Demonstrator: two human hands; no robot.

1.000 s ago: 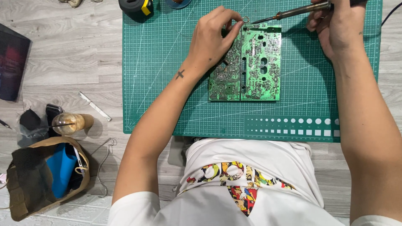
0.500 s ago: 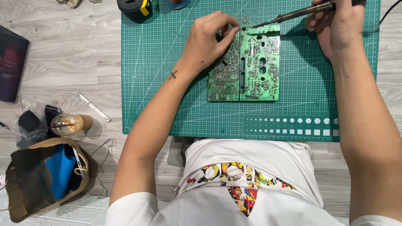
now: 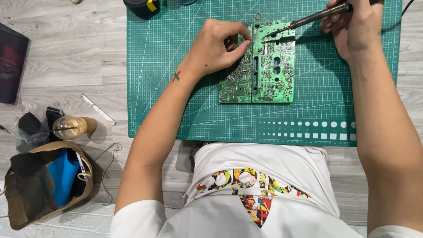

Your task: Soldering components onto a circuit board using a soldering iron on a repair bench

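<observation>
A green circuit board [image 3: 264,75] lies solder side up on a green cutting mat [image 3: 176,88]. My left hand [image 3: 218,46] rests on the board's upper left corner, fingers pinched together on something small that I cannot make out. My right hand [image 3: 354,26] grips a soldering iron [image 3: 308,18] whose tip points down-left and touches the board's top edge near the middle.
A tape measure [image 3: 141,5] sits at the mat's top edge. On the grey wooden floor to the left lie a thin metal tool [image 3: 99,109], a small brown jar [image 3: 72,126], a brown bag [image 3: 44,187] with blue contents, and a dark flat object [image 3: 11,61].
My left hand has shifted slightly down and left along the board's top left corner. The soldering iron tip stays at the board's top edge.
</observation>
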